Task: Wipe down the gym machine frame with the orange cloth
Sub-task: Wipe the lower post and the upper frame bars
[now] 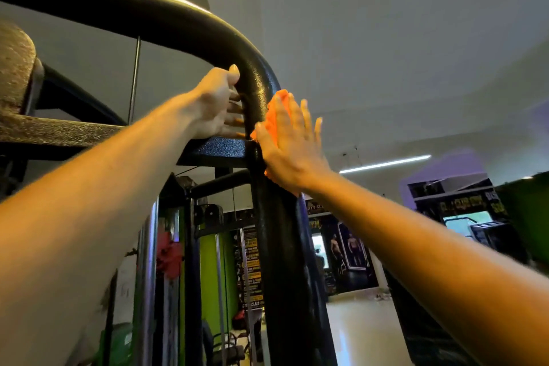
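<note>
Your black frame (269, 246) rises as a thick post and bends left overhead into a curved tube. A flat crossbar (219, 151) joins the post just below the bend. The orange cloth (274, 111) lies pressed against the post there.

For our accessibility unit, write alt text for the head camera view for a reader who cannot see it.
A right hand presses an orange cloth flat against a black gym machine frame, just below its curved top. The left hand grips the same tube, fingers curled round it.
</note>
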